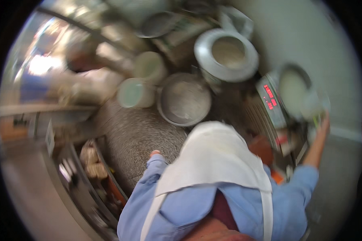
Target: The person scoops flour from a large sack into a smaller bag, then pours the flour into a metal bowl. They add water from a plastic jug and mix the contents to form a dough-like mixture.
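Observation:
Reaching out at the far right, my right hand (324, 123) is closed at the edge of a see-through, cup-like vessel (317, 103); motion smears its outline. The vessel tilts over or beside a round metal bowl (292, 86) with pale white contents. Under that bowl is a digital scale (271, 105) with a lit red display. Of my left hand (155, 153) only a small part shows past the blue sleeve, low over the speckled floor; its fingers are hidden and it touches nothing I can see.
A wide metal basin (185, 99) with whitish residue stands on the floor ahead, beside two pale buckets (136, 93). Behind it is a large white-rimmed pot (247, 60) with beige contents. An open drawer or rack (94, 164) with packed items lies left; a wall (342, 72) bounds the right.

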Demonstrator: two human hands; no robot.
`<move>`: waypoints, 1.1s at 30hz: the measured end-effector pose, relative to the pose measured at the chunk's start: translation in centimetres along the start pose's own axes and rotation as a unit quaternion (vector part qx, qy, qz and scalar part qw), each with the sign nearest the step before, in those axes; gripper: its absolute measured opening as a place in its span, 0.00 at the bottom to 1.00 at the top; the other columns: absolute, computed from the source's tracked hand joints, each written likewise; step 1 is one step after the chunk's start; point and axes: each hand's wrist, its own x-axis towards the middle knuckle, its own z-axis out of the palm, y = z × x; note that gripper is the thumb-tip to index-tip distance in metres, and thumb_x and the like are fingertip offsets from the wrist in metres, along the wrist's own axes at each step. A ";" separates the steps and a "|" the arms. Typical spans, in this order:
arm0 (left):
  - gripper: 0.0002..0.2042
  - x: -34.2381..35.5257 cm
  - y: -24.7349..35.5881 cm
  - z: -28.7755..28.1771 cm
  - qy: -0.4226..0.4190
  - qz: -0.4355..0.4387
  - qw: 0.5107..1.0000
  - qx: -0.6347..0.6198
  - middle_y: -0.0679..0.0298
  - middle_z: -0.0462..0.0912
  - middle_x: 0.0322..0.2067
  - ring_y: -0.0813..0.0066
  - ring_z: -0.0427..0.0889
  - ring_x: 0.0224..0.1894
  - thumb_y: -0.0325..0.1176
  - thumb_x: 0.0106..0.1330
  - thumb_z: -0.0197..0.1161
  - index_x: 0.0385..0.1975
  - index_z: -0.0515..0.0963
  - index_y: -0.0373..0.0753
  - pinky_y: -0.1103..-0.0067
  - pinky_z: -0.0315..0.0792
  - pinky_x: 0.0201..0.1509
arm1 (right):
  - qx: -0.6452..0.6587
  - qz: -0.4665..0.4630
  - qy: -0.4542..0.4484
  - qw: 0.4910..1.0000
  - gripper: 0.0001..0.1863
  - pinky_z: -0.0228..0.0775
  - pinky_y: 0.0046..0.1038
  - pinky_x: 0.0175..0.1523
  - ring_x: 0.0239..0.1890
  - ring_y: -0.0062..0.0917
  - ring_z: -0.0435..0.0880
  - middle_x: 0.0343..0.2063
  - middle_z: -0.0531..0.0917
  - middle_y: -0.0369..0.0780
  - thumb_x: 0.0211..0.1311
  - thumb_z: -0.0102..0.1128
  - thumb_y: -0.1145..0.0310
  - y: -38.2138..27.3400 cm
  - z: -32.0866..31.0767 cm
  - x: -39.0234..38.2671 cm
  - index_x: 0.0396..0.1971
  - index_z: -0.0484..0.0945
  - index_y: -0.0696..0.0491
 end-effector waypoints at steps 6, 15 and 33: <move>0.21 -4.8 0.7 0.0 -0.072 0.029 0.996 -0.050 0.71 0.58 0.60 0.72 0.60 0.61 0.36 0.63 0.45 0.57 0.60 0.53 0.67 0.65 0.55 | -0.082 -0.053 0.179 0.979 0.27 0.61 0.32 0.50 0.44 0.20 0.69 0.42 0.73 0.33 0.49 0.61 0.52 -0.1 -3.7 2.1 0.46 0.71 0.52; 0.13 -0.4 1.0 6.6 0.056 -0.020 0.994 -0.089 0.73 0.75 0.48 0.76 0.72 0.52 0.36 0.62 0.45 0.43 0.76 0.52 0.74 0.72 0.47 | -0.057 -0.090 0.105 0.989 0.26 0.58 0.19 0.46 0.40 0.16 0.69 0.41 0.75 0.30 0.48 0.63 0.53 0.2 -2.5 5.6 0.45 0.72 0.52; 0.16 -6.7 2.1 0.7 -0.024 -0.018 0.992 -0.121 0.73 0.66 0.56 0.77 0.64 0.58 0.37 0.62 0.47 0.51 0.69 0.54 0.70 0.66 0.53 | -0.052 -0.086 0.137 0.985 0.30 0.60 0.22 0.47 0.41 0.20 0.71 0.41 0.75 0.34 0.45 0.65 0.52 0.8 -0.5 6.2 0.45 0.72 0.55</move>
